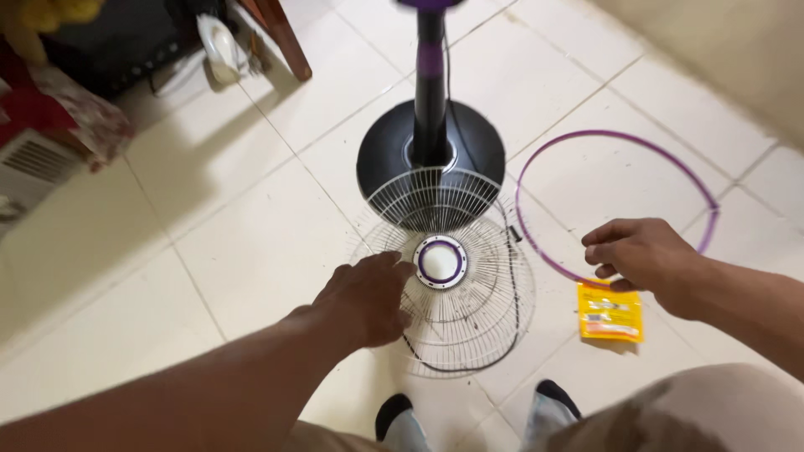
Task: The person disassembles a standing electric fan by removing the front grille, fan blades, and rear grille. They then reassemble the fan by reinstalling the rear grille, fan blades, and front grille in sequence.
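Note:
A round white wire fan grille (469, 293) with a purple-ringed white centre lies on the tiled floor, leaning partly on the black round base (394, 155) of a stand fan. My left hand (364, 297) reaches down onto the grille, fingers at its centre cap. My right hand (641, 255) hovers over the lower edge of a thin purple ring (615, 134) lying on the floor, fingers curled loosely, holding nothing that I can see. A small yellow packet (610, 314) lies just below that hand.
The fan's black and purple pole (430, 75) rises from the base. A black cord (512, 276) runs under the grille. Furniture, a white object and red cloth crowd the top left corner. My feet in socks (398, 418) stand near the grille.

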